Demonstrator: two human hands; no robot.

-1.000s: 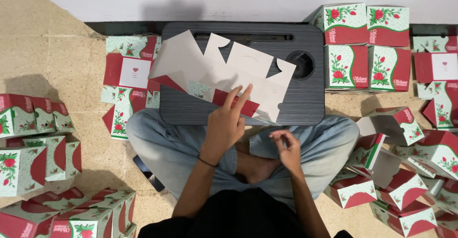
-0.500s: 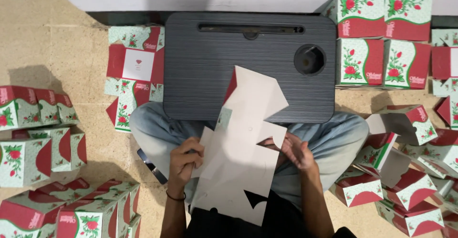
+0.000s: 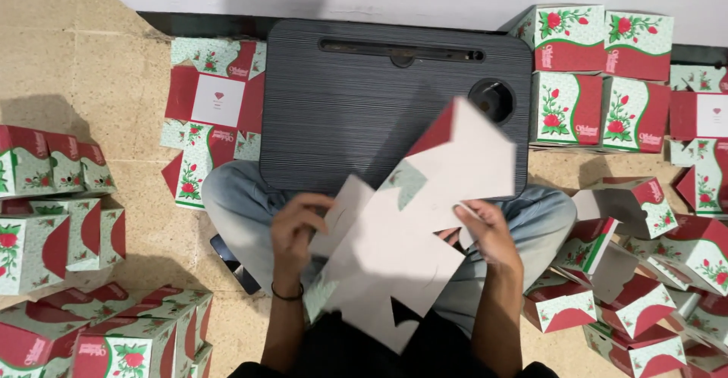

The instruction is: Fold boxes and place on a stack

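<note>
While finished boxes pile at two o'clock, left hand and right hand gripping a flat, unfolded carton blank.

That flat box blank is plain matt greyish card on its inner side, the lap desk looks like dark plastic with a fine ribbed texture, jeans are faded denim, and the floor is rough speckled stone.
</note>
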